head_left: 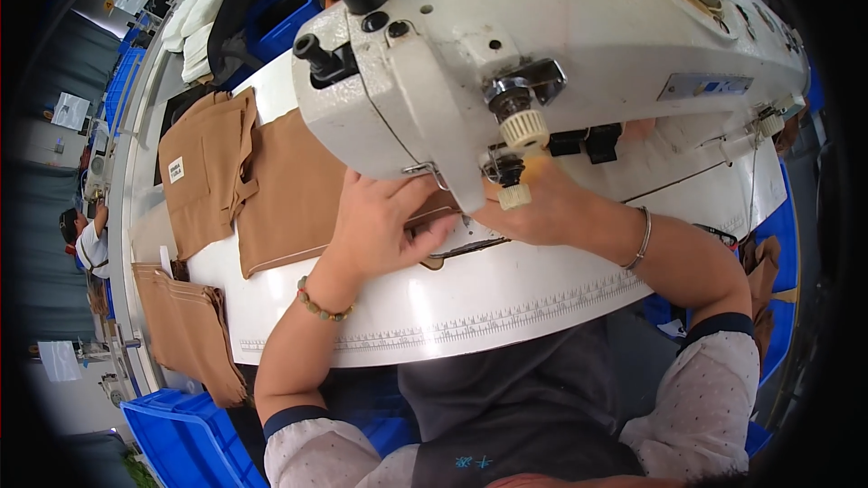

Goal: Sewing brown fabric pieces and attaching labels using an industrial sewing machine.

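A piece of brown cloth (294,185) lies on the desk (488,294), running from the left to beneath the head of the white sewing machine (425,99), with a line of pale stitching along its near edge. The left hand (380,221) rests on the cloth's right end, thumb spread away from the fingers rather than clenched. The right hand (538,203) is close by, under the machine's arm; its fingers are partly hidden, so I cannot tell whether it grips the cloth.

To sew well here, I would keep the edge flat and lined up, guide it with light, even pressure instead of pulling, and hold both sets of fingertips clear of the needle area.

Left of the cloth sits a folded brown stack (194,185) with a white label; nearer the person, another brown pile (185,325) overhangs the desk, above a blue bin (194,443).
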A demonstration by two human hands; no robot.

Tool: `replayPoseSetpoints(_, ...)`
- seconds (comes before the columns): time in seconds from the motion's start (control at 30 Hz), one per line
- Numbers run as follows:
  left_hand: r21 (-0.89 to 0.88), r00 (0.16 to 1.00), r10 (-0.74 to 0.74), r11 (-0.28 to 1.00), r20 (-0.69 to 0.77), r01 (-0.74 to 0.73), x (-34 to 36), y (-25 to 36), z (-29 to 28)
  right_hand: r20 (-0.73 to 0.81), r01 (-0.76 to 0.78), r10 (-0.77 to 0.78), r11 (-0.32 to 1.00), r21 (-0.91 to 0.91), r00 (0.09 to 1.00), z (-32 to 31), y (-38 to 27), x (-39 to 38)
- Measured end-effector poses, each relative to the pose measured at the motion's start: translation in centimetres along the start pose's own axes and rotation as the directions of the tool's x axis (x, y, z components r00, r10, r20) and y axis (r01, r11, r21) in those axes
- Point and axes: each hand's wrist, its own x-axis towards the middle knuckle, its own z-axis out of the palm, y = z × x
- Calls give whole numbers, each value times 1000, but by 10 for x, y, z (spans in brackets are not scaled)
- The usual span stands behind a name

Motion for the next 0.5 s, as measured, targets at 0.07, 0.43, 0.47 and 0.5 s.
replayPoseSetpoints(0.07,65,998,46,997,-31,-44,3,11,4,-30,4,-6,999,-38,1000,5,-1,-1)
replayPoseSetpoints(0.43,4,986,166,986,-34,-166,-2,13,6,22,-27,26,1000,4,999,-1,-2,-4)
replayPoseSetpoints(0.47,1,985,167,986,-33,-168,-1,13,6,42,-69,69,998,-4,997,0,-3,-5)
replayPoseSetpoints(0.5,3,985,169,986,-17,-169,-1,14,4,62,-109,110,994,-12,992,0,-5,-5)
